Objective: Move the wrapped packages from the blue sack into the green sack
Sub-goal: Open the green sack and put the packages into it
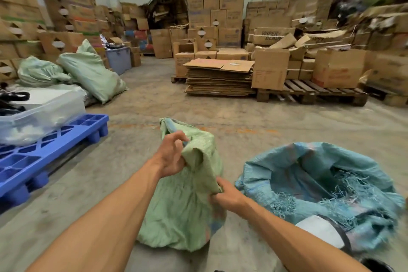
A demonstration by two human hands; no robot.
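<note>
The left hand (171, 153) grips the bunched upper fabric of the green sack (183, 205), fingers curled round a fold near its gathered top. The right hand (225, 194) pinches the same sack's loose edge lower down, at about 4 o'clock from the left hand, with its fingers folded over the cloth. The sack stands on the concrete floor (154, 99) at the centre, its mouth pulled together and its base slumped wide.

The blue sack (320, 187) sits just beside it at 3 o'clock, mouth wide open and rim frayed into loose threads. Inside it, towards 5 o'clock, a white wrapped package (318, 231) lies against the near wall, partly covered by the fabric.

At 9 o'clock the corner of a blue plastic pallet (55, 143) juts towards the green sack, with a strip of bare floor between them; a clear plastic tub (39, 112) rests on it. Ahead, at 12 o'clock, the floor runs open to a stack of flattened cardboard (220, 79) and a wooden pallet (313, 93). Two filled green bags (88, 73) lean at 10 o'clock. Stacked cardboard boxes (214, 6) line the far wall.

One box at 1 o'clock shows the word "WIPER"; the second line below it and the printing on other boxes are too blurred to read.
</note>
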